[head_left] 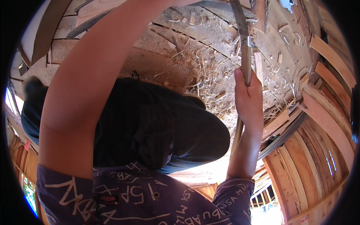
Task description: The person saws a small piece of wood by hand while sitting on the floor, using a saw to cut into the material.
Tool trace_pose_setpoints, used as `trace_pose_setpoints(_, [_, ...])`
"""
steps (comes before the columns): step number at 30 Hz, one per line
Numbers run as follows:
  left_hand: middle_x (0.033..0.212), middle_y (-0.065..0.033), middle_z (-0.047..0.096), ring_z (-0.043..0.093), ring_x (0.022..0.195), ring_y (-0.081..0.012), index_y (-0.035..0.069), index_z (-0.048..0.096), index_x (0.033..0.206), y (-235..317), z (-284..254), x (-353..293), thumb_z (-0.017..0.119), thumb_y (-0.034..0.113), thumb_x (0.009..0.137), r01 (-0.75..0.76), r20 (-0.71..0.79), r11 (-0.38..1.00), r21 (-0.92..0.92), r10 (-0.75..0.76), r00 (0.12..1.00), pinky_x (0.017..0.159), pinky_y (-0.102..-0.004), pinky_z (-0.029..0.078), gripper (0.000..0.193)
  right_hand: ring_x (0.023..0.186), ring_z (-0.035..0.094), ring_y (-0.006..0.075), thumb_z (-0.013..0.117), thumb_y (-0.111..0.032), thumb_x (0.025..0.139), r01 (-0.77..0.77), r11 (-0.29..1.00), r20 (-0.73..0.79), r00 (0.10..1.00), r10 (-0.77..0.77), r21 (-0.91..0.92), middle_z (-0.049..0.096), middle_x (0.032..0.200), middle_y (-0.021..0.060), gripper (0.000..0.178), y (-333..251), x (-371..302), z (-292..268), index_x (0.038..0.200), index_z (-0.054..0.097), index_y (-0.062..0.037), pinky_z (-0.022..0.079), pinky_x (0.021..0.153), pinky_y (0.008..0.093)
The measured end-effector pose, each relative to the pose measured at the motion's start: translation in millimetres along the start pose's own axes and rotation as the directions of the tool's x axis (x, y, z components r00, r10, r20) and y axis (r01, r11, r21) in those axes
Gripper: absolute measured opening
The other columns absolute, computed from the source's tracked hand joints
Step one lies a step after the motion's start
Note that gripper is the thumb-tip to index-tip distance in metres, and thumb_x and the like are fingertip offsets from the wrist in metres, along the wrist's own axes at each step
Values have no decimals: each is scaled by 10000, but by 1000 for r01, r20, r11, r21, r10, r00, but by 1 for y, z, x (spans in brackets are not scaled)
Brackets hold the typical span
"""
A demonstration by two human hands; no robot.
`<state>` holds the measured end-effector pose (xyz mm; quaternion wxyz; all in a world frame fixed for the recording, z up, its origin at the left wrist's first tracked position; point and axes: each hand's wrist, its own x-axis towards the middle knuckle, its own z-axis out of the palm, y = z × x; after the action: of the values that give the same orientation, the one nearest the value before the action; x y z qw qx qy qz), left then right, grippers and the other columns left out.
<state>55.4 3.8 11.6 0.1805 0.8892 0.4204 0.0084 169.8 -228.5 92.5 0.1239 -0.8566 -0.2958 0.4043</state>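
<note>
My right hand (249,98) is closed around the long wooden handle of a handsaw (246,56). The handle's rear end runs down along my right forearm. A metal collar joins it to a narrow toothed blade that points away and leaves the picture at the top edge. My left arm (80,78) stretches up across the left side. Only a sliver of my left hand (176,2) shows at the top edge, so its fingers are hidden. Near it, a dark grey wooden strip (221,5) lies close to the blade; whether they touch I cannot tell.
Curled shavings and wood scraps (202,63) litter the worn plank floor (153,43). My bent leg (195,129) in dark trousers fills the middle. Thin curved boards (326,116) lean at the right, beside a plank wall (303,165). More boards (90,15) lie at the upper left.
</note>
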Motion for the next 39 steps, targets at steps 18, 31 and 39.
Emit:
trace_pose_setpoints(18, [1172, -248, 634, 591, 1144, -353, -81, 516, 1252, -3, 6, -2, 512, 580, 909, 38, -60, 999, -23, -40, 997, 1010, -439, 428, 745, 626, 597, 305, 508, -355, 995, 125, 989, 22, 992, -124, -74, 596, 675, 174, 406, -27, 90, 9, 908, 618, 26, 458, 645, 438])
trace_pose_setpoints(31, [1132, -222, 649, 605, 1128, -331, -72, 571, 1187, -1, 7, -2, 532, 571, 899, -21, -103, 1000, 12, 22, 994, 1000, -478, 414, 706, 695, 581, 314, 507, -337, 997, 124, 992, -12, 992, -125, -24, 583, 723, 174, 382, -28, 78, 12, 979, 598, 34, 452, 696, 428])
trace_pose_setpoints(39, [1109, -230, 655, 621, 1102, -338, -71, 590, 1150, -2, 5, -1, 554, 570, 880, -45, -98, 999, 0, 45, 994, 1000, -478, 422, 696, 718, 594, 342, 506, -330, 998, 124, 992, -18, 992, -124, -7, 590, 741, 195, 381, -19, 78, 13, 993, 600, 39, 462, 721, 433])
